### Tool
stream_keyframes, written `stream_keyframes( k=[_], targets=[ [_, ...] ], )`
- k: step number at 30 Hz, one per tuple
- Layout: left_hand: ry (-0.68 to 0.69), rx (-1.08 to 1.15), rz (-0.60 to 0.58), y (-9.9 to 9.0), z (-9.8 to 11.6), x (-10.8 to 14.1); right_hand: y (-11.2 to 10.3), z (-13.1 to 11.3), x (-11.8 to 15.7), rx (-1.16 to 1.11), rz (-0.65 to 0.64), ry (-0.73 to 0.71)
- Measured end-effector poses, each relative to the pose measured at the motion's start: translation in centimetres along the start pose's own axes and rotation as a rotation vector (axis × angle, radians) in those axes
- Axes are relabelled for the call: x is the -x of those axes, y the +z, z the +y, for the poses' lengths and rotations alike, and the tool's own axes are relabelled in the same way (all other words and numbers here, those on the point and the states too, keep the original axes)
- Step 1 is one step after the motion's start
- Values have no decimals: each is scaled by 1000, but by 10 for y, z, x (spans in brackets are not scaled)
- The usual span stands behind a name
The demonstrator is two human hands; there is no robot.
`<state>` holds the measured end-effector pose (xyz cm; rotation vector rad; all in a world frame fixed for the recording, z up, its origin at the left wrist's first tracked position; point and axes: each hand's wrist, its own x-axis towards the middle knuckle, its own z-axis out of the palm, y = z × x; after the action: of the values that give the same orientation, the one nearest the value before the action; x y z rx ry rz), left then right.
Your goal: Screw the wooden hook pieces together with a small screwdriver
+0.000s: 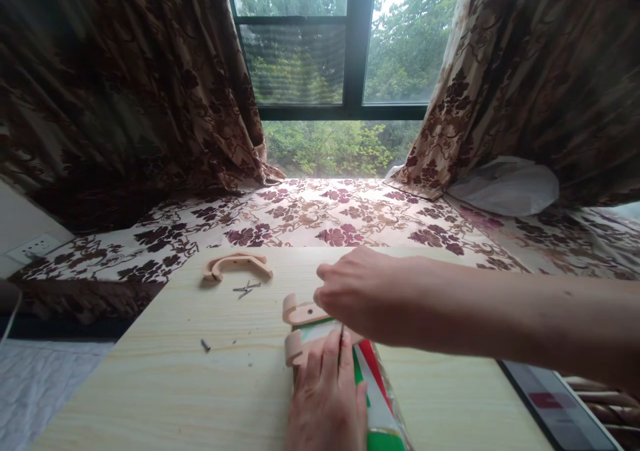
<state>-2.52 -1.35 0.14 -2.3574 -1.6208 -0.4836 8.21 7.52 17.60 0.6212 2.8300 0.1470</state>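
My left hand (327,397) presses its fingers down on a curved pale wooden hook (296,348), holding it against a green, white and red package (376,379). Above it, my right hand (353,291) is closed in a fist. A thin dark shaft, seemingly of a screwdriver (342,335), runs down from that fist to the wood by my left fingertips; its handle and tip are hidden. Just beyond lies a second wooden hook (304,313) with a dark screw or hole in its face, partly covered by my right hand.
Two more curved wooden pieces (239,261) lie at the table's far left, with several screws (246,289) beside them. One loose screw (205,345) is nearer. A tablet-like device (555,404) sits at the right edge. Beyond the table (165,371) are a flowered ledge cover (330,214) and curtains.
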Motion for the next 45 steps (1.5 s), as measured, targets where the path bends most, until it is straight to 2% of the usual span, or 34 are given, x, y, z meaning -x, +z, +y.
stream_keyframes(
  k=[2,6,8,11,15,17,21,24,29,37,42,45],
  targets=[
    [-26,32,-28,-2,1,0,1,-3,1,11,1,-18],
    [-21,22,-12,-1,0,-1,-3,-4,0,9,-186,60],
    [14,-16,30,1,-1,-1,-7,-2,0,6,-226,91],
    [51,-65,61,2,-1,-1,-10,2,3,1,-193,81],
    [17,-42,20,0,-1,-1,-6,3,2,-27,-65,-13],
    [11,-37,23,0,-1,-1,-2,3,-1,-38,-42,-46],
    [25,-52,64,5,-4,0,1,3,-4,-44,-83,-8],
    [43,-70,86,8,-5,0,-2,-1,-2,-36,-52,-12],
    [60,-77,48,8,-6,1,-6,-9,0,8,-73,-62],
    [47,-76,64,8,-5,-1,-6,-5,1,-23,-102,1],
    [38,-103,23,5,-3,0,0,-7,-3,1,-77,-77],
    [38,-94,25,6,-3,2,4,-7,-6,1,-89,-77]
  ],
)
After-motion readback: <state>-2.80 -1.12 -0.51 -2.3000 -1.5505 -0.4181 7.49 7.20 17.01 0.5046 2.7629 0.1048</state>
